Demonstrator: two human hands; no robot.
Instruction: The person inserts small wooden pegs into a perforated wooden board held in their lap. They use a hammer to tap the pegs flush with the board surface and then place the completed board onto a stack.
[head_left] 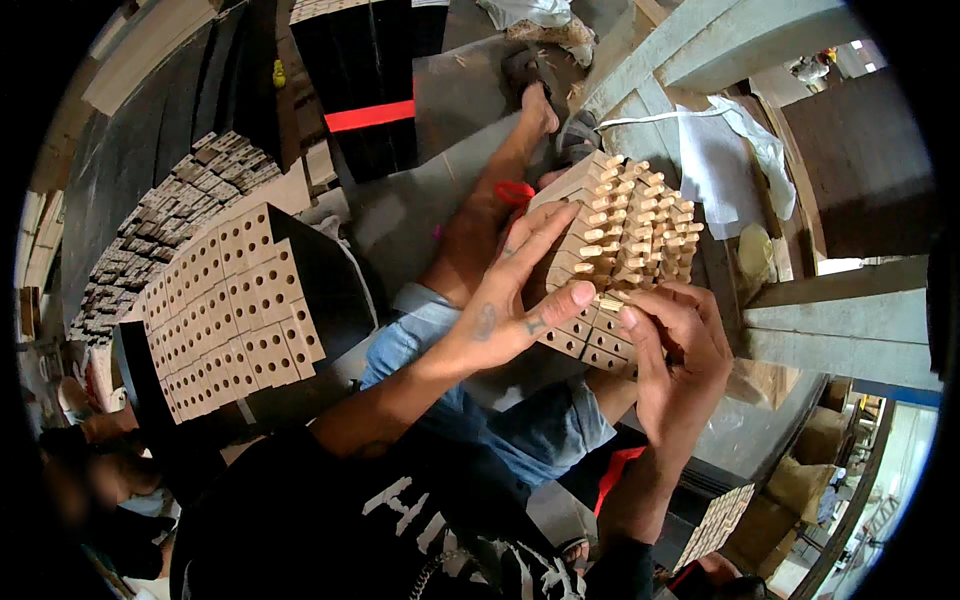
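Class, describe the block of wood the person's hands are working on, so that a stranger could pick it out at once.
Start at the bent bare leg mid-picture. Just right of it, both hands grip a stack of pale wooden blocks. Unlike the holed stack on the left, its holes are filled with protruding pegs.

two hands [520,300], two stacks of holed wooden blocks [230,310]

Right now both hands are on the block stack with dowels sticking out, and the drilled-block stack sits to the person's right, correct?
Not quite. Both hands, left hand and right hand, are on the dowel-studded block stack, but the drilled-block stack sits to the person's left. The head view shows it.
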